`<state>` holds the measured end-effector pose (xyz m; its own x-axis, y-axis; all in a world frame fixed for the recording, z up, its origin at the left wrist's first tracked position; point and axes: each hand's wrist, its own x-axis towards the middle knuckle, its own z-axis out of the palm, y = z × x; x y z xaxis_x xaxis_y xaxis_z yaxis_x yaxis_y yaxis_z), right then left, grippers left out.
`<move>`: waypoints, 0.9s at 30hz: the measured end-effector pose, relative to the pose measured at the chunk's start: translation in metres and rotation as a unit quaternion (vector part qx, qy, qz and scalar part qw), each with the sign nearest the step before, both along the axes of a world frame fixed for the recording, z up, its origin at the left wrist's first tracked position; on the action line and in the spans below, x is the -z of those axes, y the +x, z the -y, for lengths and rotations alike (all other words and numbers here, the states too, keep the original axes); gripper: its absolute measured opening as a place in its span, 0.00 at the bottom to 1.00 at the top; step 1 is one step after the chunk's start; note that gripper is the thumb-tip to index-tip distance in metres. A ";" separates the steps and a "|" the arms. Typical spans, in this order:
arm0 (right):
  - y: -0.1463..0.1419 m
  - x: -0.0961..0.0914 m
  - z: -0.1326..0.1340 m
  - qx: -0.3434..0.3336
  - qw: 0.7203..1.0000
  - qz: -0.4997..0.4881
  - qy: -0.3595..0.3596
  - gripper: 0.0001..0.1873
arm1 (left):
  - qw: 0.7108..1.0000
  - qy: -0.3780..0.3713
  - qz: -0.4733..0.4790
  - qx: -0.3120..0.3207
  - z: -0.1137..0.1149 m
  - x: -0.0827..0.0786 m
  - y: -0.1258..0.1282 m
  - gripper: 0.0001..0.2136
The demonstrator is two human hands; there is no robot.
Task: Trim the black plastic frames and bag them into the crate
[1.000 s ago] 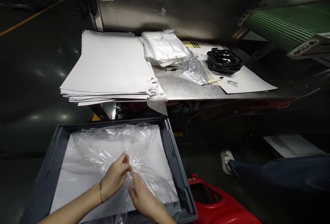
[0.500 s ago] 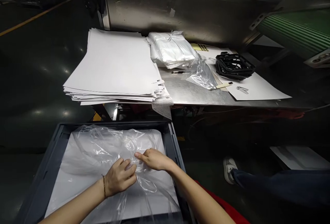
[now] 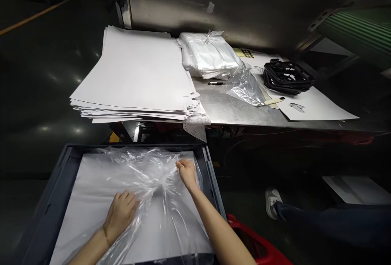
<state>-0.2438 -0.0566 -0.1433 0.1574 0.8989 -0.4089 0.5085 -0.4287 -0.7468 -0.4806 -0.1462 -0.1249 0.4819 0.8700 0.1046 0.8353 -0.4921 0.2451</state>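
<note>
A grey-blue plastic crate (image 3: 51, 200) sits low in the view, holding a flat white sheet stack (image 3: 85, 200). Clear plastic film (image 3: 143, 171) lies loosely over the stack, bunched into creases toward the middle. My right hand (image 3: 186, 173) is at the far right of the crate, pinching a gathered fold of the film between its fingers. My left hand (image 3: 120, 212) rests flat on the film and sheet at the near left, fingers spread and holding nothing. The hands are well apart.
A steel table (image 3: 232, 112) ahead carries a tall white paper stack (image 3: 134, 73), a tied bundle of plastic bags (image 3: 207, 55), and black plastic frames (image 3: 287, 77). A red object (image 3: 244, 236) sits right of the crate. A co-worker's shoe (image 3: 272, 204) shows on the floor.
My hands have separated. The right hand moved toward the far side of the crate, drawing the film with it, and the left hand moved to the near left and flattened.
</note>
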 end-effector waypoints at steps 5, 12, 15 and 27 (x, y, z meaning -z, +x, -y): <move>-0.002 0.037 0.021 0.037 0.999 0.014 0.034 0.10 | 0.986 -0.155 -0.022 -0.061 0.049 0.021 -0.062 0.10; 0.007 -0.055 0.050 -0.042 0.982 -0.076 0.169 0.13 | 0.830 -0.444 0.324 -0.094 -0.018 -0.072 -0.021 0.13; -0.002 -0.099 0.062 -0.103 0.967 -0.102 0.209 0.10 | 0.792 -0.478 0.377 -0.031 -0.040 -0.080 0.025 0.15; -0.025 -0.101 0.065 -0.313 0.921 -0.081 0.219 0.10 | 0.866 -0.399 0.289 0.084 -0.022 -0.067 0.039 0.10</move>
